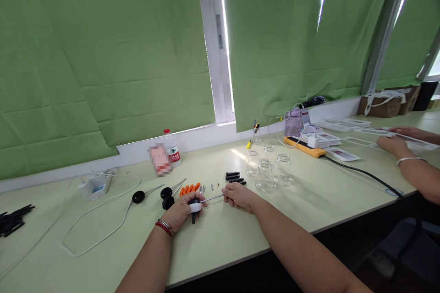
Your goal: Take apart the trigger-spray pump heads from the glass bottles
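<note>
Your forearms (299, 242) flanked a rod (213, 198), probably light, stiff, slick: left hand (180, 215) curled fingers round its black head (195, 201), likely the surest hold, right hand (239, 197) pinched the end.

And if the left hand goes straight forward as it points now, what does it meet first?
Probably the short metal pins beside the orange pieces, just beyond the left hand; depth is unclear.
</note>
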Motion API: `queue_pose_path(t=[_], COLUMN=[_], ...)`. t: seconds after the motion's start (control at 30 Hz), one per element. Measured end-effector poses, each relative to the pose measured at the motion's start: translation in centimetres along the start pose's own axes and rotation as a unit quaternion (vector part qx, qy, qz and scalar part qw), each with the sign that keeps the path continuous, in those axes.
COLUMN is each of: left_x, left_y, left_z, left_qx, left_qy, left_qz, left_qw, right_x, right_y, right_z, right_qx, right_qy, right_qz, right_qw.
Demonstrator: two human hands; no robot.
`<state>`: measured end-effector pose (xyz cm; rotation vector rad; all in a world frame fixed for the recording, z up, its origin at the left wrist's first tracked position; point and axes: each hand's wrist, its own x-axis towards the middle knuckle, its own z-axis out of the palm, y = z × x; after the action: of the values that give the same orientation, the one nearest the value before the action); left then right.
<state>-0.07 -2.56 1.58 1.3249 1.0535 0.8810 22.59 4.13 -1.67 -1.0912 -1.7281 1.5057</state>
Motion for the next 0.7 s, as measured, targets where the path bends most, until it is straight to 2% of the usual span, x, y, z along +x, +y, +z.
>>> queue_pose_path(t=[0.3, 0.7], left_x=[0.04, 0.09], left_y=[-0.26, -0.21], left_z=[-0.1, -0.02], left_qx=[-0.004, 0.009], left_qy=[-0.004, -0.001], left_qz=[0.003, 0.0], left_qw=[1.0, 1.0], right_x=[0.17, -0.21], right_y=[0.15, -0.12], right_z=[0.02, -0.07], right_qx=[0.017, 0.011], right_qy=[0.011, -0.004], right_qz=[0.005, -0.002], right_qw=[1.0, 1.0])
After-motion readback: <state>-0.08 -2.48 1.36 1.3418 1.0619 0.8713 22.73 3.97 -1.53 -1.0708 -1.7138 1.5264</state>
